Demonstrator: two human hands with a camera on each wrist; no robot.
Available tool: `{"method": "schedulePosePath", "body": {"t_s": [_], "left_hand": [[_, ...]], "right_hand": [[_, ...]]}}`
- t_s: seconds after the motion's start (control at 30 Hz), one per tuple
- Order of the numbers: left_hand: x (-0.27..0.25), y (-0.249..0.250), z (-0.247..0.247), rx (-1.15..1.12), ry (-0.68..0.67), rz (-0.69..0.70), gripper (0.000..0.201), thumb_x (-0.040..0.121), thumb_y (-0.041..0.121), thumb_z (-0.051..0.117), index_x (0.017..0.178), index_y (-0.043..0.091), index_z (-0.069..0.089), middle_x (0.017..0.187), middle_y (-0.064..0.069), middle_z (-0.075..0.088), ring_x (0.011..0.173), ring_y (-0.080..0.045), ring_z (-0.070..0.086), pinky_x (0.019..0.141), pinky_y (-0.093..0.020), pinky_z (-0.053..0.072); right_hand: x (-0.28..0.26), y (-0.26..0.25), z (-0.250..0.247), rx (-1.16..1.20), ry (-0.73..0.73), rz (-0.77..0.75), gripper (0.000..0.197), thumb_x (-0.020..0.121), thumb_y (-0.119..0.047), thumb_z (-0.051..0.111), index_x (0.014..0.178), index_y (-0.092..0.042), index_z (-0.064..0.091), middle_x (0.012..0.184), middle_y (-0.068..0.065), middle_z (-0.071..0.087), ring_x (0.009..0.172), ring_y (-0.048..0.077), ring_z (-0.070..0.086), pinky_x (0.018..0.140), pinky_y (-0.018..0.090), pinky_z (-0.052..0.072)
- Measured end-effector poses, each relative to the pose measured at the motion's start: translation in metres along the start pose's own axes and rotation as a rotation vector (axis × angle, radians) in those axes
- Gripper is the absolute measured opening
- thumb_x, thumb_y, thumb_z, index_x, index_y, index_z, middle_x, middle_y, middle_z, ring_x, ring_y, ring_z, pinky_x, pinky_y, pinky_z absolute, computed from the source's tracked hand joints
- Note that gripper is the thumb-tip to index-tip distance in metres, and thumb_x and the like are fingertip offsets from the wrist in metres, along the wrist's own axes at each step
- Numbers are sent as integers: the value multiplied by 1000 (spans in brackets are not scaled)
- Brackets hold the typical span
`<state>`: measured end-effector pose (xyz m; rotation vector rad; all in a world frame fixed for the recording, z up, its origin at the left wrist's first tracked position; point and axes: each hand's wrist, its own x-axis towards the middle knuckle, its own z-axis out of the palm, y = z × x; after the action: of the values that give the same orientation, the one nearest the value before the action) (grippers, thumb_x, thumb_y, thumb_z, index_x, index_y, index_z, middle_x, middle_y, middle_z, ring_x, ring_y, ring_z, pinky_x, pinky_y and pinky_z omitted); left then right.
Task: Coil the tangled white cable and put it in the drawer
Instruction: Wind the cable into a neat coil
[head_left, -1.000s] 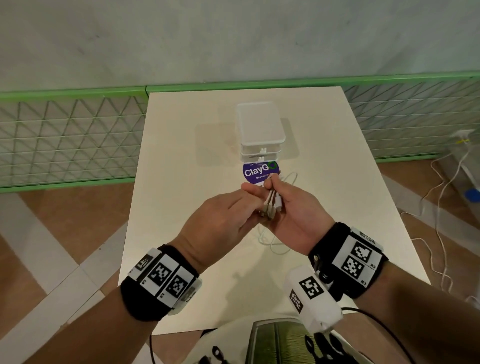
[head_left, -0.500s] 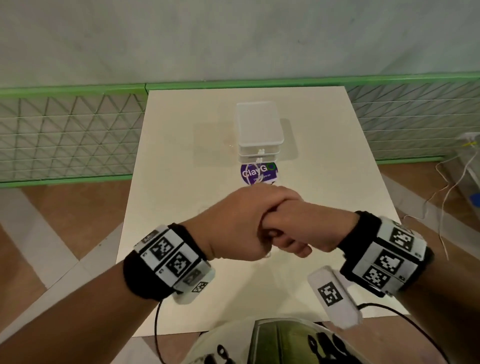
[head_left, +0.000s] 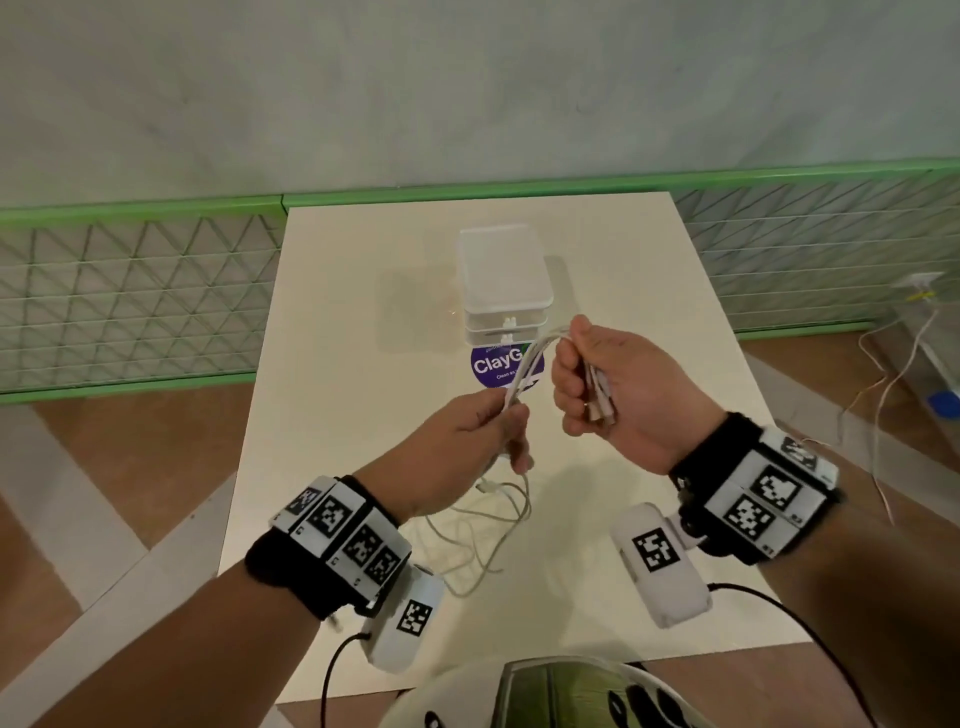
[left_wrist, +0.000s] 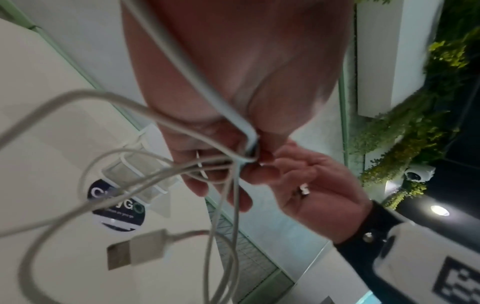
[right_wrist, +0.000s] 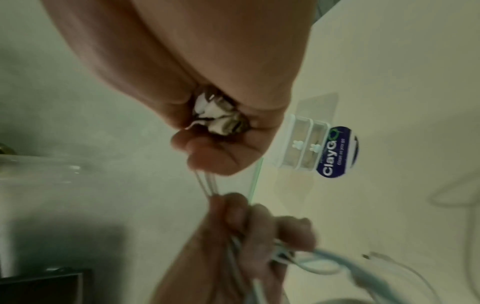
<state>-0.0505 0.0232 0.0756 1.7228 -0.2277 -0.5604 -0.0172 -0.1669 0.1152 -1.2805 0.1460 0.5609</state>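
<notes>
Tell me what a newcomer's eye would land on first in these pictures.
First, the two hands held up over the white table: the right hand grips a bundle of folded strands of the white cable, and the left hand pinches the strands that run across to it. Below the left hand the rest of the cable hangs in loose tangled loops onto the table. Behind the hands stand the small white drawer unit and a round purple ClayGo sticker.

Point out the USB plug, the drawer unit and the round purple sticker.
USB plug (left_wrist: 135, 250): left wrist view, on the metal and white shell of the dangling connector.
drawer unit (head_left: 504, 267): head view, on its flat white top.
round purple sticker (head_left: 493, 366): head view, on the white lettering.
</notes>
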Motion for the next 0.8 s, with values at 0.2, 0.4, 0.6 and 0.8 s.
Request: {"method": "schedulePosePath", "body": {"t_s": [0.2,0.4,0.6,0.8], "left_hand": [[-3,6,5,41,171,31,37,109,22,35,75,13,44,62,-4,43,56,-22,44,56,-34,43],[0,6,7,149,133,140,30,108,26,34,85,21,52,56,14,48,50,-7,40,54,-28,39],[-5,5,-1,345,117,154,26,98,28,61,121,24,52,85,8,66,72,-6,61,70,-27,52],[-18,-15,-22,181,217,94,23,90,21,73,110,17,63,108,3,74,104,-6,69,100,-35,53]], "right_hand": [[7,24,25,-2,134,23,46,96,-56,52,97,-11,58,58,-2,22,46,13,17,42,22,19],[15,39,43,-58,182,15,35,79,-37,82,95,-16,59,71,11,38,50,15,31,39,21,24],[25,33,42,-113,273,-38,31,86,-33,76,79,-4,67,60,8,58,49,19,55,44,25,41],[30,23,36,-13,375,-116,45,97,-35,58,56,-17,51,57,4,44,52,20,42,52,32,38]]}}
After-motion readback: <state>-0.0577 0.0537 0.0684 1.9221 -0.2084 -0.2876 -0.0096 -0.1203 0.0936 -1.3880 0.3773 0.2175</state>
